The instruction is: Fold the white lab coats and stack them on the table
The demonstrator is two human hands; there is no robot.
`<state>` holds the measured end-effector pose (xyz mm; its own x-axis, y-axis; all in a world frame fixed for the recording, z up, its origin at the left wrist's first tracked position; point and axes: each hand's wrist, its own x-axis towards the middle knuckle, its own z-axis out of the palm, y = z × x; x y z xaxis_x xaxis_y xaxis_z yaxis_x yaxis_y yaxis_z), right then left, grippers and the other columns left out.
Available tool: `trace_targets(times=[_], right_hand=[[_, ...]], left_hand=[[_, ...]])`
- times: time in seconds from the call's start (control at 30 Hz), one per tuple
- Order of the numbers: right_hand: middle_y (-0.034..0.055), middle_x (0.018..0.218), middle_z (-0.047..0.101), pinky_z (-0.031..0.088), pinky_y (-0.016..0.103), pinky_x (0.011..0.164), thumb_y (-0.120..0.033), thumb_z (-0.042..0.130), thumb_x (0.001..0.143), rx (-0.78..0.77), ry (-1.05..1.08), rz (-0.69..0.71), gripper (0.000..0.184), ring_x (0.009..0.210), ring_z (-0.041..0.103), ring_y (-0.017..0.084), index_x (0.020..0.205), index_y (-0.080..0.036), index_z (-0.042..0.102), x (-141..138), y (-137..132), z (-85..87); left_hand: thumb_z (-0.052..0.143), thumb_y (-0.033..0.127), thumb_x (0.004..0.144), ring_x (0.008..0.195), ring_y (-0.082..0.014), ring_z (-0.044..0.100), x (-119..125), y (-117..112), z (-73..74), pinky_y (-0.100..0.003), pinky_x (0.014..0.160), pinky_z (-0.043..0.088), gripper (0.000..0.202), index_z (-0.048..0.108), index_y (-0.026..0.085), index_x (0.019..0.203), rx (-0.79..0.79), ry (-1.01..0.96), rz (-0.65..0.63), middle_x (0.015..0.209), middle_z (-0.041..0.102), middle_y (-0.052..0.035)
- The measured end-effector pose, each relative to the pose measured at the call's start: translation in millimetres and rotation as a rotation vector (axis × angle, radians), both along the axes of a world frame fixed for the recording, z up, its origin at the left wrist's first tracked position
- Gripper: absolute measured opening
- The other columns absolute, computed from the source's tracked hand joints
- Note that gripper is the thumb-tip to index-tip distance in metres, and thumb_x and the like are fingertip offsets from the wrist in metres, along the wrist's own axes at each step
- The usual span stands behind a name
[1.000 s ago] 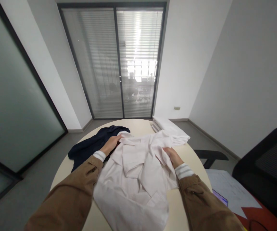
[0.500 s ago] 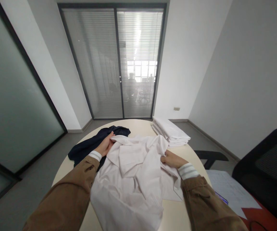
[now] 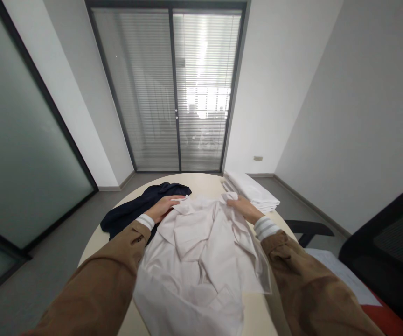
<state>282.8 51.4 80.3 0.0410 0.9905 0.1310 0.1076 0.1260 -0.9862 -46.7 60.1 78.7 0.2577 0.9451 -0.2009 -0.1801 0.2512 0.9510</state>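
A rumpled white cloth garment (image 3: 194, 242) lies over the near half of the round table, its lower end hanging toward me. My left hand (image 3: 163, 207) is closed on its far left edge, thumb on top. At the far right edge, my right hand (image 3: 245, 207) pinches a bunched fold of the same garment. Between the hands the far edge is slightly raised and creased. What kind of garment it is, I cannot make out. A dark navy cloth (image 3: 135, 210) lies crumpled beside and partly behind my left hand.
A folded stack of white cloth (image 3: 253, 191) sits at the table's (image 3: 204, 182) back right edge. To the right stand a black office chair (image 3: 390, 238) and its armrest (image 3: 306, 227). White paper (image 3: 341, 275) lies on something red. Glass doors with blinds (image 3: 166, 93) are beyond.
My right hand has moved up and left along the garment to its far corner. My left hand has shifted slightly right. The far edge is now drawn narrower between them.
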Motion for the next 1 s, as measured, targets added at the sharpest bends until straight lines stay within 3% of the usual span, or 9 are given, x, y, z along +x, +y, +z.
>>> trace_targets(times=[0.1, 0.2, 0.3, 0.37, 0.57, 0.67, 0.73, 0.87, 1.0], right_hand=[[0.0018, 0.071, 0.066, 0.053, 0.036, 0.076, -0.018, 0.063, 0.068, 0.113, -0.188, -0.017, 0.004, 0.069, 0.063, 0.021, 0.071, -0.019, 0.064, 0, 12, 13.2], [0.0081, 0.104, 0.07, 0.049, 0.041, 0.096, -0.014, 0.062, 0.067, 0.282, -0.268, -0.15, 0.038, 0.097, 0.065, 0.026, 0.105, -0.017, 0.064, 3, 21, 19.1], [0.0176, 0.137, 0.056, 0.04, 0.044, 0.109, -0.009, 0.064, 0.066, 0.244, -0.519, -0.241, 0.072, 0.124, 0.056, 0.03, 0.136, -0.013, 0.048, 0, 22, 12.9], [0.0205, 0.148, 0.046, 0.034, 0.043, 0.115, -0.01, 0.065, 0.069, 0.223, -0.728, -0.213, 0.075, 0.136, 0.046, 0.03, 0.141, -0.011, 0.044, -5, 16, 7.1], [0.0172, 0.12, 0.067, 0.043, 0.042, 0.102, -0.036, 0.068, 0.083, 0.035, -1.203, -0.042, 0.035, 0.117, 0.06, 0.031, 0.111, -0.015, 0.068, -24, -25, 17.8], [0.0198, 0.103, 0.072, 0.049, 0.041, 0.084, -0.065, 0.057, 0.087, -0.181, -1.283, 0.004, 0.055, 0.096, 0.068, 0.032, 0.098, -0.014, 0.071, -26, -52, 32.6], [0.0208, 0.086, 0.073, 0.049, 0.041, 0.079, -0.078, 0.046, 0.085, -0.332, -1.295, 0.164, 0.071, 0.083, 0.07, 0.032, 0.079, -0.012, 0.071, -25, -68, 36.5], [0.0127, 0.066, 0.07, 0.048, 0.033, 0.07, -0.062, 0.05, 0.091, -0.377, -1.123, 0.51, 0.056, 0.066, 0.068, 0.023, 0.067, -0.014, 0.066, -21, -86, 24.9], [0.0092, 0.074, 0.071, 0.044, 0.026, 0.057, -0.035, 0.053, 0.093, -0.276, -1.0, 0.374, 0.026, 0.062, 0.065, 0.018, 0.081, -0.013, 0.064, -1, -77, 8.8]], left_hand=[[0.068, 0.008, 0.069, 0.093, -0.022, 0.07, -6, 11, 3.6, -0.032, 0.086, 0.054, 0.061, 0.065, 0.013, 0.129, 0.187, -0.105, 0.162, 0.114, 0.074, -0.012], [0.065, 0.009, 0.073, 0.098, -0.0196, 0.069, -14, 21, 0.9, -0.027, 0.086, 0.054, 0.068, 0.056, 0.016, 0.14, 0.332, 0.006, 0.386, 0.126, 0.069, -0.0111], [0.069, 0.016, 0.079, 0.098, -0.0183, 0.068, -20, 27, -8.2, -0.025, 0.08, 0.055, 0.077, 0.04, 0.019, 0.152, 0.271, 0.259, 0.474, 0.129, 0.066, -0.0124], [0.069, 0.025, 0.084, 0.092, -0.0172, 0.069, -21, 28, -15.0, -0.025, 0.074, 0.056, 0.084, 0.027, 0.02, 0.156, 0.18, 0.367, 0.48, 0.126, 0.066, -0.0131], [0.071, 0.045, 0.082, 0.082, -0.0206, 0.069, -25, 25, -20.2, -0.027, 0.062, 0.053, 0.079, 0.038, 0.012, 0.145, 0.034, 0.578, 0.457, 0.115, 0.069, -0.0168], [0.071, 0.053, 0.078, 0.077, -0.0219, 0.068, -31, 18, -15.3, -0.028, 0.059, 0.051, 0.067, 0.053, 0.014, 0.13, -0.014, 0.676, 0.362, 0.103, 0.072, -0.0131], [0.076, 0.054, 0.072, 0.074, -0.022, 0.068, -35, 9, -12.3, -0.028, 0.058, 0.05, 0.059, 0.062, 0.015, 0.113, -0.035, 0.724, 0.29, 0.094, 0.073, -0.01], [0.079, 0.049, 0.067, 0.072, -0.0232, 0.068, -40, -9, -10.7, -0.028, 0.06, 0.049, 0.039, 0.067, 0.016, 0.083, 0.087, 0.965, -0.007, 0.079, 0.072, -0.0066], [0.069, 0.04, 0.076, 0.084, -0.0266, 0.07, -47, -11, -13.1, -0.029, 0.072, 0.05, 0.024, 0.067, 0.016, 0.077, 0.276, 1.116, -0.027, 0.085, 0.074, -0.0081]])
